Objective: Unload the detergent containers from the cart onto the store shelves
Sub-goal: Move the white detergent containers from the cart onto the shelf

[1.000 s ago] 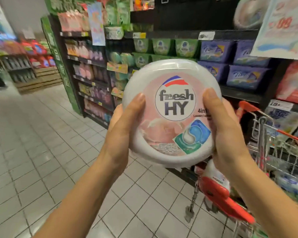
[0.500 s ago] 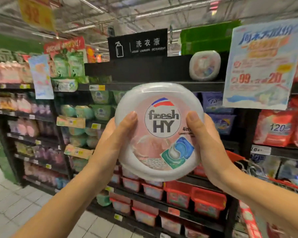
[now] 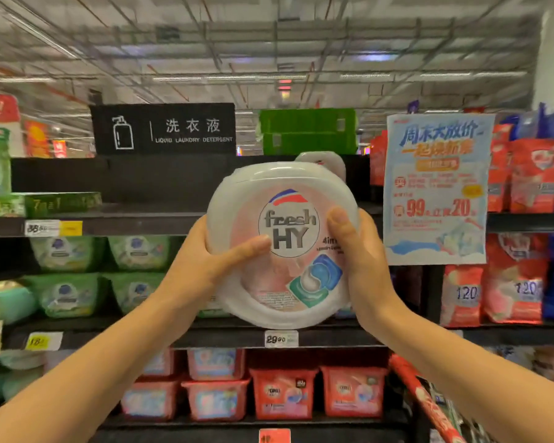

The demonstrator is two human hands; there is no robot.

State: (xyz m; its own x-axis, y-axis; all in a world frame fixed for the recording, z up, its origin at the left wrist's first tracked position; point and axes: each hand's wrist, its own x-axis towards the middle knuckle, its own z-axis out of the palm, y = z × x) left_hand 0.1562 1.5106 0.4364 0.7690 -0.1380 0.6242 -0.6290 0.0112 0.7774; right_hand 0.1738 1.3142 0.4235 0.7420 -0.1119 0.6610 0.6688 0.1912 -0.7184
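Left grip (image 3: pixel 205 263) was clamped on the left edge of the detergent tub (image 3: pixel 269 292), thumb across the lid. Tub was round and white-rimmed, with a pink "fresh HY" label and a blue-green pod graphic. It was held mid-air before the top shelf (image 3: pixel 125 223). Right grip (image 3: pixel 362 260) was clamped on its right edge.

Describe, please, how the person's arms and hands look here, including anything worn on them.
The left forearm and right forearm are bare up to the frame edge: no sleeves show. The left hand and right hand wear no gloves, and no watch, bracelet or ring is visible on the parts in view. The thumbnails look short and unpainted.
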